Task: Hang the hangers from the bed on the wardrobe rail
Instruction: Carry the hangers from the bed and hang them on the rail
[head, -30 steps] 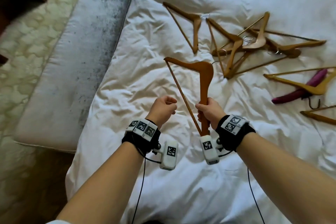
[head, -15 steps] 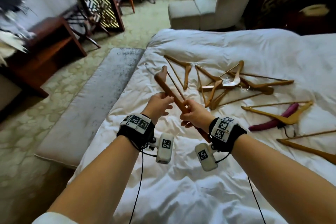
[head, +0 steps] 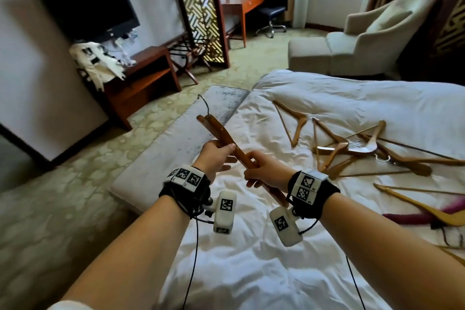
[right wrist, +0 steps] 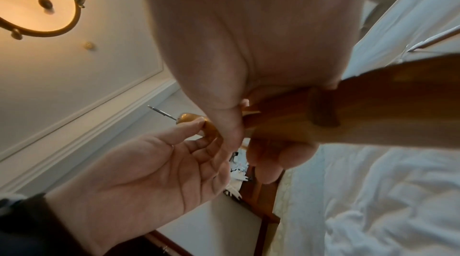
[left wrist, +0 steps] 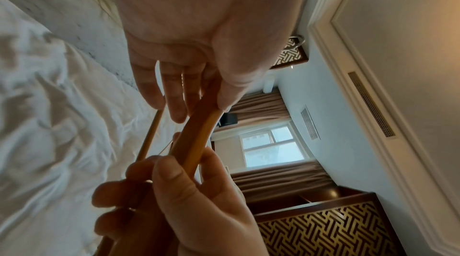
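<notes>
I hold one brown wooden hanger (head: pixel 221 137) in the air over the left edge of the white bed (head: pixel 251 272), its metal hook (head: pixel 204 104) pointing up and to the left. My left hand (head: pixel 226 150) pinches the hanger (left wrist: pixel 196 142) near its neck between thumb and fingers. My right hand (head: pixel 254 162) grips the wooden arm (right wrist: pixel 373 114) lower down. Several more wooden hangers (head: pixel 352 148) lie tangled on the bed to the right, with a purple padded hanger (head: pixel 415 216) under one of them. No wardrobe rail shows in any view.
A grey bench (head: pixel 173 156) stands along the bed's left side, with patterned carpet (head: pixel 63 196) beyond it. Further left are a wooden console (head: pixel 143 78) under a wall television (head: pixel 88 5). A lattice screen (head: pixel 201 7), desk (head: pixel 241 2) and armchair (head: pixel 372 38) stand at the back.
The view has lifted from the bed to the room. The hanger has swung from upright over the bed toward the left, and my left hand has taken hold of it beside the right.
</notes>
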